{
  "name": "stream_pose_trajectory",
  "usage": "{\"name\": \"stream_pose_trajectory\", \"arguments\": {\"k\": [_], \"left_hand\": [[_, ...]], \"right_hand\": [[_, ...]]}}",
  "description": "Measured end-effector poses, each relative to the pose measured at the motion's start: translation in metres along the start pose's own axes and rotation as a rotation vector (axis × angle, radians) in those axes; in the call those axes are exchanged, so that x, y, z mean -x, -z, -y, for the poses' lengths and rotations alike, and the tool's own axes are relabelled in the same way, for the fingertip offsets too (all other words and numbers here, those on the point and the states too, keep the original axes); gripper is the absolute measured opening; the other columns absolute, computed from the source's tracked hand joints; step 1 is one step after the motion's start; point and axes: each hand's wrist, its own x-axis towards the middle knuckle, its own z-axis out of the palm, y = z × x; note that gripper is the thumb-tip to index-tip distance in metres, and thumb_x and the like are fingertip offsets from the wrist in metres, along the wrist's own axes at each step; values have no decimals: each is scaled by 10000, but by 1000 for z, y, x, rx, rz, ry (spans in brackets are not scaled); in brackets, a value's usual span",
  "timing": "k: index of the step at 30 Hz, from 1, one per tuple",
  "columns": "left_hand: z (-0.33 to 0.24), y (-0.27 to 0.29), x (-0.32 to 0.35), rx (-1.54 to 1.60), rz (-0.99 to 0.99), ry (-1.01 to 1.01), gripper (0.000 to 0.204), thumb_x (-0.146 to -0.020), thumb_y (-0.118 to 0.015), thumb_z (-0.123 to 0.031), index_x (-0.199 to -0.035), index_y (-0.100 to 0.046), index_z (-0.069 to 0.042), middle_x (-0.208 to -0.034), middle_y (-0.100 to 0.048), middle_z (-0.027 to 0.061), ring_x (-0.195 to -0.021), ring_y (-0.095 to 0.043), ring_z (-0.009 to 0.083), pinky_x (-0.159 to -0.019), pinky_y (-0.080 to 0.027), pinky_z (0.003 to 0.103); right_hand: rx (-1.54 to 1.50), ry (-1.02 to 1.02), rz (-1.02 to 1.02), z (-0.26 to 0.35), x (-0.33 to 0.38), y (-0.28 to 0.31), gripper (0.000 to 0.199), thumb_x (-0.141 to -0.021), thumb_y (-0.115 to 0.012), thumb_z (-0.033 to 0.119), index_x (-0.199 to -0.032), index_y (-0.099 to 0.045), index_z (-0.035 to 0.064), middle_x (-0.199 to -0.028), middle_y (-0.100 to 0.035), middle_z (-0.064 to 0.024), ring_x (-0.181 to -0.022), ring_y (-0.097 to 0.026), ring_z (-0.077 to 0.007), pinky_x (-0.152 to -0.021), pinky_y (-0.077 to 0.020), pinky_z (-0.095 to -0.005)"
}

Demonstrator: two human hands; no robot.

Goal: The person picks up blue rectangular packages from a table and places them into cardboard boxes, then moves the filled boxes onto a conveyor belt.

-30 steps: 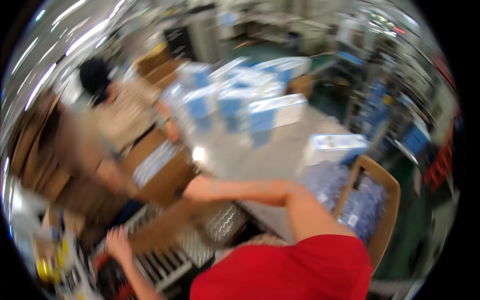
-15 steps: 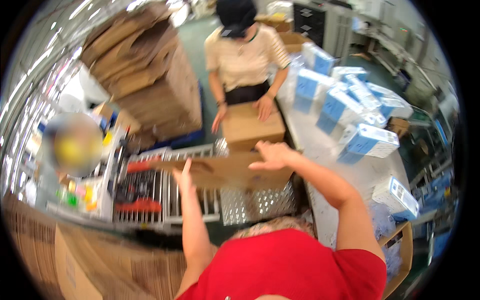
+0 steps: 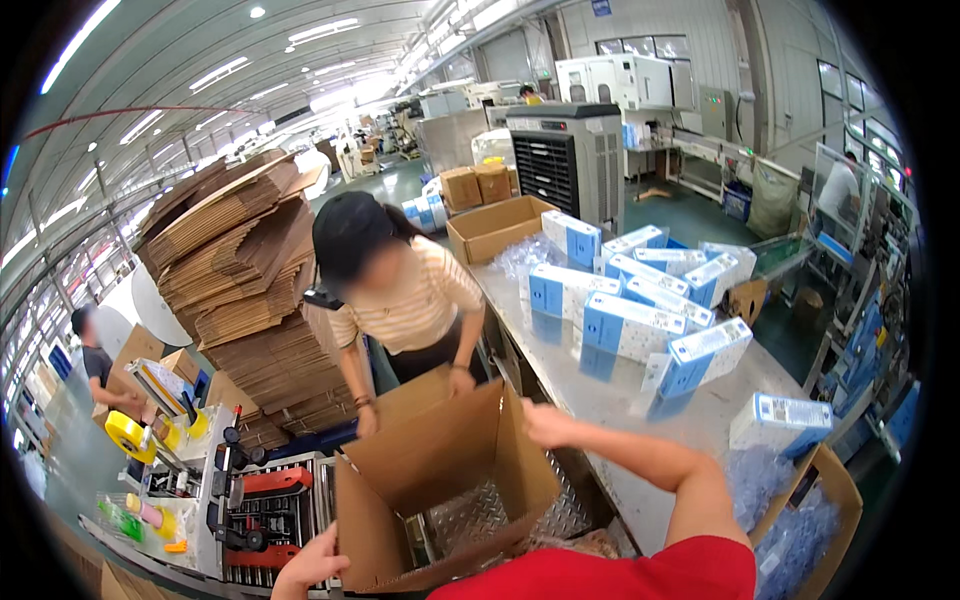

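Observation:
A brown cardboard box [image 3: 425, 465] stands opened out in front of me. Through its bottom the metal diamond plate [image 3: 470, 515] shows. At the near left edge my left hand [image 3: 315, 562] is closed on the cardboard, thumb up against the side. My right hand [image 3: 548, 424] grips the box's right side near its far corner, fingers partly hidden. Beyond the box a co-worker leans in, with both hands at another brown carton [image 3: 415, 402], which my box partly covers.
To the right, a metal table [image 3: 620, 420] carries several blue-and-white boxes [image 3: 632, 325]. Clear plastic bags fill an open carton [image 3: 840, 520] at its near end. Flattened cartons [image 3: 250, 300] are stacked high at the far left. A roller machine [image 3: 275, 520] with red bars stands left of the box.
The cardboard between my hands went from a flat, folded piece to an open box. My left hand moved down and nearer. The view tilted up, and the co-worker bent forward.

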Motion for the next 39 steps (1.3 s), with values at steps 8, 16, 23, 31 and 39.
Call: {"name": "stream_pose_trajectory", "arguments": {"k": [8, 16, 23, 31, 39], "left_hand": [[74, -38, -85, -717, 452, 378, 1238, -804, -600, -618, -1310, 167, 212, -1277, -242, 509, -828, -653, 379, -758, -542, 377], [39, -56, -30, -380, 713, -141, 601, -895, -468, -475, -1270, -473, -6, -1210, -516, 209, -1100, -510, 338, -928, -414, 378], [34, -81, -40, -910, 172, 206, 464, -917, -513, -417, -1149, -600, -25, -1201, -559, 186, -1106, -532, 366, -929, -432, 405], [125, -85, -124, -1075, -494, -959, 253, -799, -651, -152, -1035, -605, -71, -939, -549, 99, -889, -535, 270, -755, -443, 392], [105, -66, -152, -722, -843, -888, 188, -722, -654, -119, -900, -605, -85, -974, -519, 129, -898, -508, 278, -778, -402, 396]], "right_hand": [[-13, 918, -368, 121, -8, -79, 603, -875, -558, 297, -1401, -360, 77, -1413, -363, -163, -1341, -286, -371, -1108, -228, -466], [417, 1194, 396, 123, -57, -226, 626, -958, -364, 474, -1472, -235, 141, -1534, -179, -121, -1431, -46, -346, -1123, -122, -577], [392, 1452, -252, 176, -77, -144, 579, -865, -547, 415, -1309, -457, 55, -1415, -371, -148, -1380, -239, -338, -1049, -279, -485], [211, 308, 480, 168, -59, -64, 615, -927, -411, 524, -1261, -487, 14, -1214, -536, -238, -1169, -488, -373, -960, -396, -459], [405, 352, -306, 8, -22, -139, 631, -906, -430, 504, -1387, -370, 101, -1440, -324, -203, -1347, -280, -369, -1103, -189, -534]]}}
